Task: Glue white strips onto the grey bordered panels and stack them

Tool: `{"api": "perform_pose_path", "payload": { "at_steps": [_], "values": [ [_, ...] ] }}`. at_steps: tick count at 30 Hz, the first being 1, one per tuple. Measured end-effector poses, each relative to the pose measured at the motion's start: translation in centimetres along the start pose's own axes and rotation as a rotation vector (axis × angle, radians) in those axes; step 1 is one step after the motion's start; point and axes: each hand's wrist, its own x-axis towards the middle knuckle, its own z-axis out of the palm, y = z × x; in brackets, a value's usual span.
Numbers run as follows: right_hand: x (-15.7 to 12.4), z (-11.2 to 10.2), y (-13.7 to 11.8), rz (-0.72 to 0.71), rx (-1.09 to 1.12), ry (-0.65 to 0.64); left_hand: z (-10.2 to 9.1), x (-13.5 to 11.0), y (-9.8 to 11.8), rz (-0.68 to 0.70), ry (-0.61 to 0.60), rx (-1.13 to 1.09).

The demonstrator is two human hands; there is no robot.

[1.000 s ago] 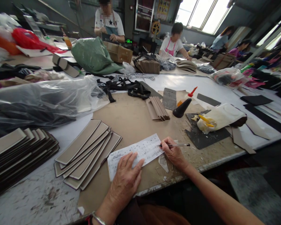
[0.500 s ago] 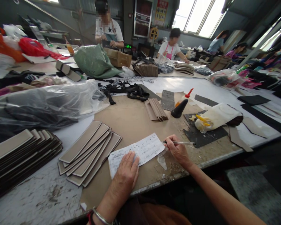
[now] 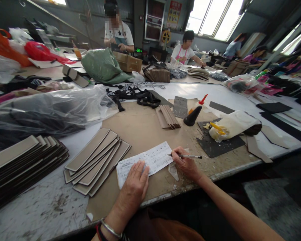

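Note:
A long sheet of paper [image 3: 155,159] covered in handwriting lies on the brown board at the table's front. My left hand [image 3: 136,177] rests flat on its left part, fingers stretched out. In my right hand [image 3: 187,162] a pen [image 3: 190,156] is pinched, its tip at the paper's right end. Left of the paper, grey-beige panels with dark edges [image 3: 97,160] lie fanned out. A small clear plastic scrap [image 3: 173,171] lies under and beside my right hand.
A taller stack of panels [image 3: 22,167] stands at far left, below a clear plastic bag [image 3: 52,107]. Ahead are small folded pieces [image 3: 168,117], a black cone [image 3: 192,116], a red-tipped bottle [image 3: 203,99] and a glue-smeared white container [image 3: 235,124]. Several people work across the table.
My right hand has moved slightly left with the pen, bringing its tip from the paper's right edge onto the sheet. My left hand stays on the paper.

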Motion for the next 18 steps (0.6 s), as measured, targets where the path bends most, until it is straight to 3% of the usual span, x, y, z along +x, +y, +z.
{"api": "perform_pose_path", "payload": {
  "at_steps": [9,13,17,18],
  "values": [
    [-0.2,1.0,0.8,0.050,-0.004,-0.017,-0.4,0.0,0.1,-0.014,-0.044,-0.022],
    [-0.2,0.2,0.3,0.103,-0.002,-0.006,-0.3,0.1,0.0,-0.019,-0.088,-0.047],
    [-0.5,-1.4,-1.2,0.135,0.006,0.026,-2.0,2.0,0.6,-0.072,-0.201,-0.076],
    [-0.3,-1.5,-1.5,0.129,0.005,0.034,-2.6,2.8,0.8,-0.085,-0.181,-0.091]
  ]
}}
